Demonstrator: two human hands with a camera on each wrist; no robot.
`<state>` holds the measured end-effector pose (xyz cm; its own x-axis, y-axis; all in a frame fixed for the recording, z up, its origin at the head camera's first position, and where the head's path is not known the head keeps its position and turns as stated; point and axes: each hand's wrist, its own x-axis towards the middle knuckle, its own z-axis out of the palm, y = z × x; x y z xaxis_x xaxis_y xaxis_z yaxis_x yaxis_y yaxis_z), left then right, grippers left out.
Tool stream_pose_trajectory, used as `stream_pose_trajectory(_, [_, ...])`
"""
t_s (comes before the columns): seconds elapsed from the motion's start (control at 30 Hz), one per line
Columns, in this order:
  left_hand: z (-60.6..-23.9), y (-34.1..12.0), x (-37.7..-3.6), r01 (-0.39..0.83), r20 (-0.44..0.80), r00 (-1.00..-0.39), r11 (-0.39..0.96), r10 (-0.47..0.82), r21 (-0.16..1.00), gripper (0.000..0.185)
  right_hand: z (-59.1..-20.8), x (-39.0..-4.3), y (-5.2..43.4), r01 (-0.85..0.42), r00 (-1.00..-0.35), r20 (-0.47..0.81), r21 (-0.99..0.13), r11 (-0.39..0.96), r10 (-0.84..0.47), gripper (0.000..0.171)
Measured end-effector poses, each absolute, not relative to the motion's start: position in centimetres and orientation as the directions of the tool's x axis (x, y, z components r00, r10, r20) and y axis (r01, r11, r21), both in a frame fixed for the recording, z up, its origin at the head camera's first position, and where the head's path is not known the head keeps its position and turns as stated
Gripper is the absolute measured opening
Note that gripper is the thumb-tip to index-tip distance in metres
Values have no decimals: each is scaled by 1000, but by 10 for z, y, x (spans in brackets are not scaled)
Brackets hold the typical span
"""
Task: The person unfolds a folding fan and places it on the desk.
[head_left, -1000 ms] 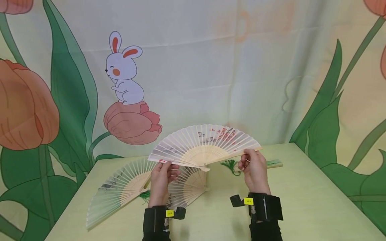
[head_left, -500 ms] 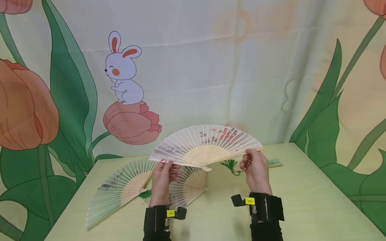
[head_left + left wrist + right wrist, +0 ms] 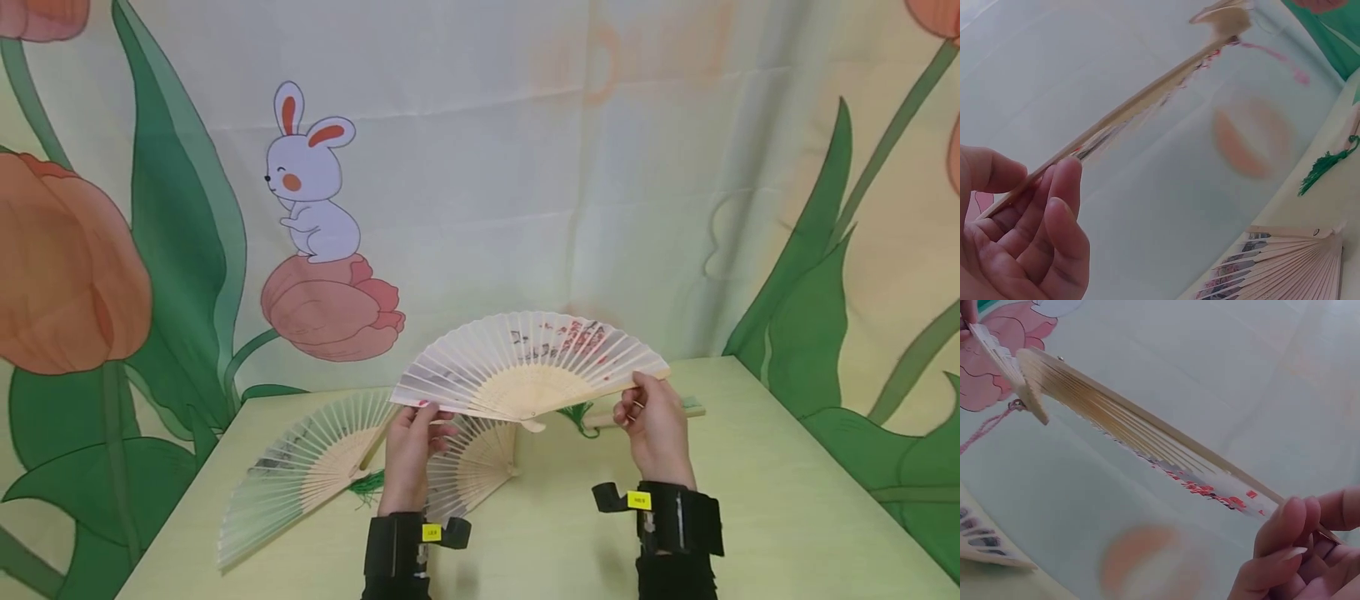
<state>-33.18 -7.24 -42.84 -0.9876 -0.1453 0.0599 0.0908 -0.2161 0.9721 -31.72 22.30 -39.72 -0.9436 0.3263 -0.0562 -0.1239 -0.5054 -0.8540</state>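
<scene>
Held up above the table between both hands is a spread white folding fan [image 3: 536, 367] with red blossoms and dark marks printed on its leaf. My left hand [image 3: 408, 454] pinches its left end rib between thumb and fingers, as the left wrist view shows with the fingers [image 3: 1063, 187] under the rib. My right hand [image 3: 658, 425] pinches the right end rib near its outer tip. The fan's wooden pivot [image 3: 1032, 381] hangs in the middle, and a pink cord [image 3: 988, 425] dangles from it.
A green open fan [image 3: 307, 471] with a green tassel [image 3: 369, 485] lies on the table at left. Behind my left hand lies another open fan [image 3: 480, 467], partly hidden. A folded fan [image 3: 693, 408] with a green tassel [image 3: 577, 415] rests at right, beyond my right hand.
Both hands and the white fan have shifted slightly to the right together. The fan stays spread, and both grips are the same.
</scene>
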Motion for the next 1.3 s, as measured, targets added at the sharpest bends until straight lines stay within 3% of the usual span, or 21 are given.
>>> stream_pose_trajectory(0.4, [-432, -58, -330, 44, 29, -997, -202, -75, 978, 24, -404, -306, 276, -53, -923, -120, -900, -432, 365, 22])
stream_pose_trajectory(0.63, [-440, -45, -330, 47, 51, -996, -52, 72, 998, 25, -413, -296, 319, -1, -924, -135, -934, -357, 357, 28])
stream_pose_trajectory(0.9, [-448, -18, -325, 66, 53, -959, 39, 280, 997, 23, -429, -280, 370, 36, -937, -121, -967, -253, 326, 23])
stream_pose_trajectory(1.3, [-452, 14, -316, 75, 18, -911, 122, 411, 990, 21, -443, -257, 422, 170, -935, -214, -970, -171, 283, 28])
